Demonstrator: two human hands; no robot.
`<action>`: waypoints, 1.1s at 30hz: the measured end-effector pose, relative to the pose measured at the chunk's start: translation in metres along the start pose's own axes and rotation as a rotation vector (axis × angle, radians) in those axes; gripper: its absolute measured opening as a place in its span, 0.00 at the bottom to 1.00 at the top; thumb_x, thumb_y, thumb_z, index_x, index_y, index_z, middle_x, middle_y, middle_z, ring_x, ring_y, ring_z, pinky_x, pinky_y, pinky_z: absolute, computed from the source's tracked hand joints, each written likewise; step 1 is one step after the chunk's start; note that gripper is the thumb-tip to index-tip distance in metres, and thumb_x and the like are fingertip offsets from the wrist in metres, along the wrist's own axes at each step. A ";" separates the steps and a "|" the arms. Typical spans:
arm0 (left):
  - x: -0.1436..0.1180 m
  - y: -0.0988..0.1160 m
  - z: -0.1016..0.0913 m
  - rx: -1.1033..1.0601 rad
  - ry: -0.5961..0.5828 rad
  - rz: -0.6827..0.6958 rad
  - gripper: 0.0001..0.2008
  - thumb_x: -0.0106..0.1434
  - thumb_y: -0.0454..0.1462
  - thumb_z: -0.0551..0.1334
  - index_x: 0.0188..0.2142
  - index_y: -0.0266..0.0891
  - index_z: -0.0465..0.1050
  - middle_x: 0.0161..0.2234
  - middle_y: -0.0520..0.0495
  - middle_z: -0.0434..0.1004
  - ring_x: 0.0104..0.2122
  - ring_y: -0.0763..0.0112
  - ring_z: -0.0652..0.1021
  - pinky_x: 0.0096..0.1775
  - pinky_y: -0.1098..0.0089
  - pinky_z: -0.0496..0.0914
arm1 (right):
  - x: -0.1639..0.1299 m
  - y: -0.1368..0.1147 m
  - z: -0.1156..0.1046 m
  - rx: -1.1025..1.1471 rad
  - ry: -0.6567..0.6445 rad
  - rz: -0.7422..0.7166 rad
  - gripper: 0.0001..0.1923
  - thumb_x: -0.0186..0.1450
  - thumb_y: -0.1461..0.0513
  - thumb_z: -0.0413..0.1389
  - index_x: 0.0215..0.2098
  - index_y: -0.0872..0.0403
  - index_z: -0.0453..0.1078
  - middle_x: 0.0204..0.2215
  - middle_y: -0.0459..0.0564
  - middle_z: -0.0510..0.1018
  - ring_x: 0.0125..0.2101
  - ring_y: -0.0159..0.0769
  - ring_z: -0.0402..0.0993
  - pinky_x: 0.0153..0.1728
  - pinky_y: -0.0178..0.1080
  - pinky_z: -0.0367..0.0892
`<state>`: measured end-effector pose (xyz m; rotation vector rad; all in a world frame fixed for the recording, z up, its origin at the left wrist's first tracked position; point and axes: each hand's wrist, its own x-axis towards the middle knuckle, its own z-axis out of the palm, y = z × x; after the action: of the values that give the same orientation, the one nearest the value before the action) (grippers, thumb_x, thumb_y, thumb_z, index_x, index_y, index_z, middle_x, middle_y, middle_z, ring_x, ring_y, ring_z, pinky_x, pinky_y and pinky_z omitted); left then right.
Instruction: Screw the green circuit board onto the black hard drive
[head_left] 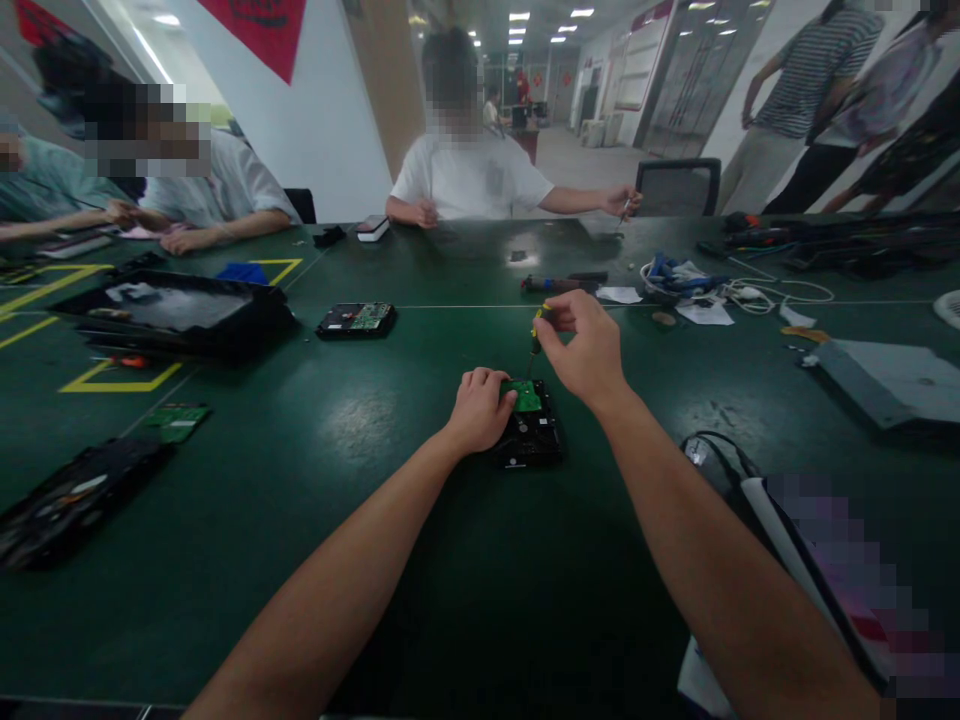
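Observation:
A black hard drive (pixel 534 440) with a green circuit board (pixel 527 396) at its far end lies on the table before me. My left hand (pixel 481 408) is closed around the drive's left side, the thumb reaching over the board. In my right hand (pixel 583 345) is a small yellow and black screwdriver (pixel 537 335), pinched near its handle and held almost upright. Its thin shaft points down to the far edge of the board; whether the tip sits in a screw is too small to tell.
Another hard drive (pixel 356 320) lies further left on the green table (pixel 360 550). At left are a black tray (pixel 180 310) and a loose circuit board (pixel 178 420). Cables (pixel 675 275) and a grey metal box (pixel 885 380) are at right. A person (pixel 472 180) sits opposite.

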<state>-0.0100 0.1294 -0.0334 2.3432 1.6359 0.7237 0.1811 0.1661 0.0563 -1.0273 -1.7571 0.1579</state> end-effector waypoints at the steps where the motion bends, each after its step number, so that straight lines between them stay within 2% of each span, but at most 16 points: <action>1: 0.000 0.001 0.000 -0.002 0.001 -0.002 0.18 0.74 0.43 0.55 0.58 0.40 0.69 0.53 0.38 0.71 0.56 0.51 0.69 0.59 0.52 0.66 | 0.000 0.001 0.000 0.006 0.013 0.017 0.10 0.66 0.59 0.60 0.45 0.50 0.68 0.42 0.54 0.78 0.39 0.43 0.78 0.43 0.50 0.76; 5: 0.000 0.002 -0.001 -0.002 -0.003 -0.014 0.18 0.73 0.43 0.56 0.58 0.39 0.69 0.53 0.37 0.70 0.56 0.51 0.68 0.59 0.52 0.66 | 0.000 0.004 0.003 0.034 0.028 0.060 0.12 0.66 0.58 0.59 0.46 0.51 0.66 0.43 0.55 0.79 0.41 0.45 0.79 0.43 0.50 0.76; 12: 0.000 0.001 -0.002 0.010 -0.018 -0.007 0.19 0.74 0.43 0.55 0.59 0.39 0.69 0.53 0.37 0.71 0.56 0.51 0.68 0.58 0.52 0.66 | -0.001 0.005 0.003 0.031 -0.028 0.027 0.13 0.68 0.58 0.58 0.50 0.50 0.65 0.45 0.56 0.79 0.42 0.45 0.80 0.44 0.50 0.77; 20: 0.000 0.002 -0.002 0.002 -0.010 -0.008 0.18 0.74 0.43 0.55 0.58 0.40 0.69 0.53 0.38 0.71 0.56 0.51 0.69 0.59 0.52 0.66 | -0.002 0.006 0.003 0.022 -0.035 0.049 0.18 0.64 0.61 0.61 0.50 0.49 0.64 0.45 0.54 0.79 0.41 0.44 0.79 0.43 0.49 0.77; 29: 0.000 0.002 -0.001 0.011 -0.012 -0.003 0.18 0.73 0.43 0.55 0.58 0.38 0.69 0.53 0.38 0.71 0.56 0.51 0.69 0.59 0.53 0.66 | -0.003 -0.003 0.001 -0.110 -0.039 -0.073 0.15 0.66 0.61 0.59 0.50 0.50 0.66 0.46 0.55 0.75 0.41 0.45 0.76 0.45 0.51 0.74; 33: 0.000 0.001 -0.001 0.008 -0.013 -0.005 0.18 0.73 0.43 0.56 0.58 0.38 0.69 0.53 0.37 0.71 0.56 0.51 0.68 0.59 0.52 0.65 | -0.002 0.000 0.003 -0.089 -0.031 -0.037 0.14 0.66 0.62 0.58 0.50 0.50 0.65 0.44 0.55 0.76 0.40 0.45 0.77 0.44 0.50 0.74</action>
<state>-0.0093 0.1290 -0.0320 2.3434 1.6422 0.7002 0.1785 0.1655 0.0532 -1.0600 -1.8240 0.0733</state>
